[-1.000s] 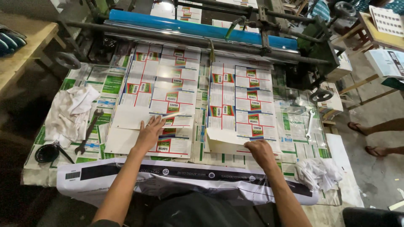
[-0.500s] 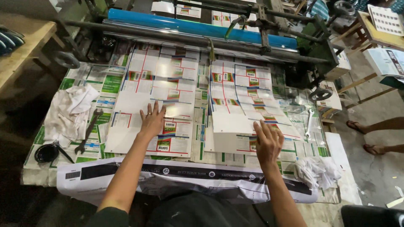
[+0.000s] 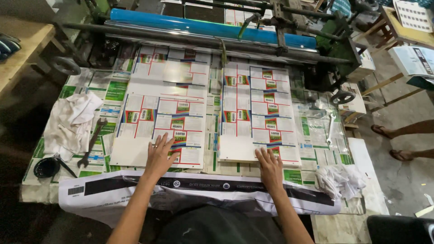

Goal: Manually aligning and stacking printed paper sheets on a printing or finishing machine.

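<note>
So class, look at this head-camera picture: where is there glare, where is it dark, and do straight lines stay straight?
Head view: glare whitens the glossy left sheet stack near the blue roller; the lower left corner falls into deep shadow; the roller bows slightly, a wide-lens curve; the left hand and right hand look sharp.

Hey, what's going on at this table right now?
A person stands at a table beside a machine with a blue roller. Two stacks of printed sheets lie side by side. The left hand rests flat on the near edge of the left stack, the right hand on the near edge of the right stack. A wrench and a white rag lie at the left.
</note>
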